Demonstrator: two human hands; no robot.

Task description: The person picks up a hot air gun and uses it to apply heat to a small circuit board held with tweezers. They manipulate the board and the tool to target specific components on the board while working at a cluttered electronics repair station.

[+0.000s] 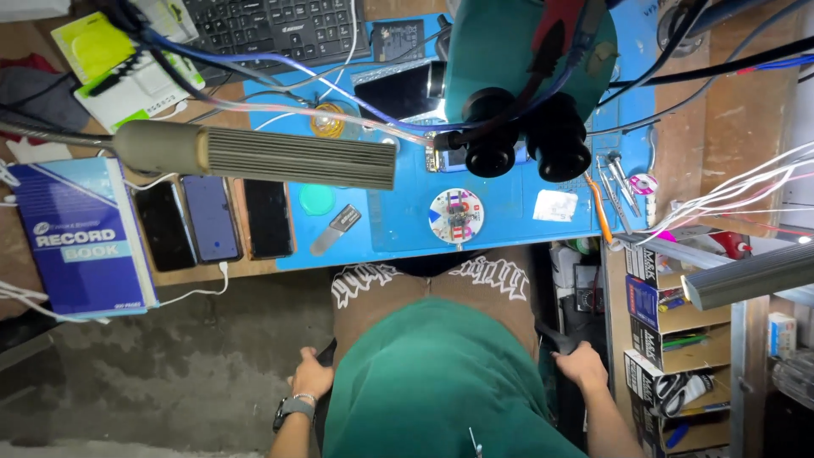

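Head view | left hand (310, 373) lowered beside thigh, curled on dark chair (326, 356) edge | right hand (583, 366) clasped on black seat edge | chair mostly hidden

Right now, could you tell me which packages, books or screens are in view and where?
Blue rectangular ledger book: left desk edge.
Three dark-screened phones: side by side beside the book.
Stacked open cardboard boxes: right of the chair.
Small white-and-red box: far right shelf.

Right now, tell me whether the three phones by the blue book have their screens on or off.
Off. All three phones lie flat, face up, with dark screens showing only faint reflections; a white cable is plugged into the middle one.
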